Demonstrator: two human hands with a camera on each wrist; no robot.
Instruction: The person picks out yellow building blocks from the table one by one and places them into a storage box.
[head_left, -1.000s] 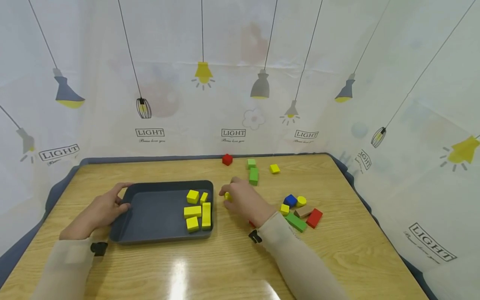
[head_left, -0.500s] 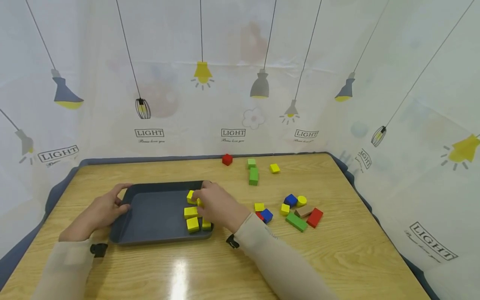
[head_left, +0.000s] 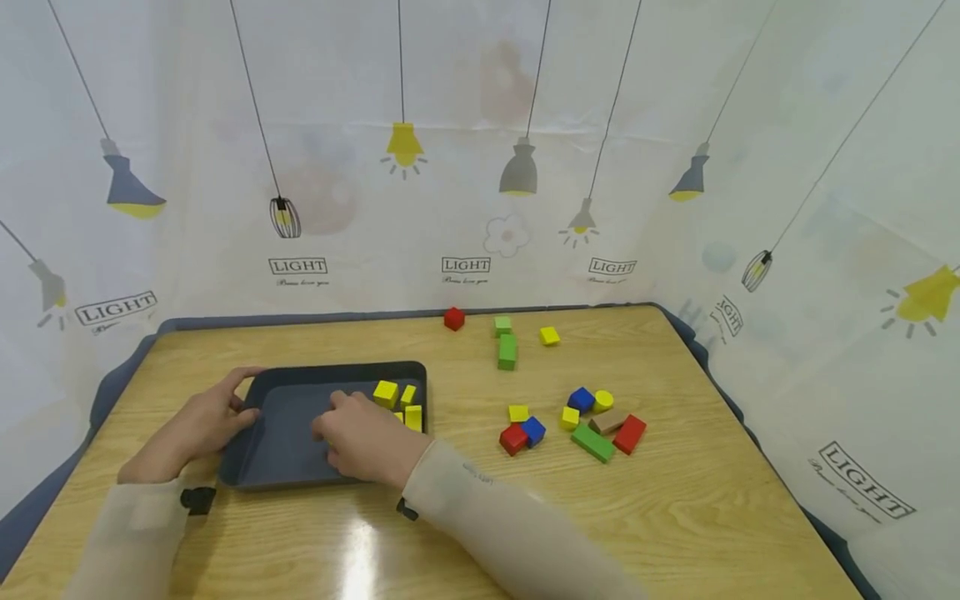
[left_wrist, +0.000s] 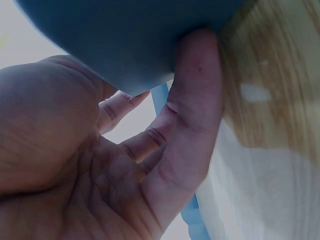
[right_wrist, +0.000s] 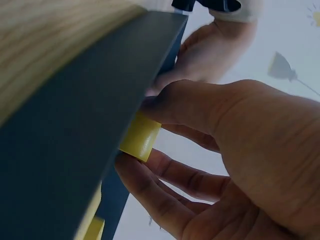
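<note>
A wooden table (head_left: 712,525) with loose colored blocks scattered on its right and far parts. On it, toward the left, lies a shallow dark gray tray (head_left: 281,425). The left hand (head_left: 198,423) grips the tray's left end, thumb and fingers about the rim. The right hand (head_left: 367,437) reaches into the tray, its thumb and fingertips narrowed on 1 yellow piece (right_wrist: 141,137), seen in the right wrist view just inside the near wall; whether it touches the tray floor cannot be told. At least 3 yellow blocks (head_left: 386,393) show at the tray's right end, beside the right hand. A brush of that hand or wrist could knock them about, and a loosened pinch could let the piece tip or roll. The piece looks smooth and plain, with a pale shine; its full shape is hidden by thumb and wall
</note>
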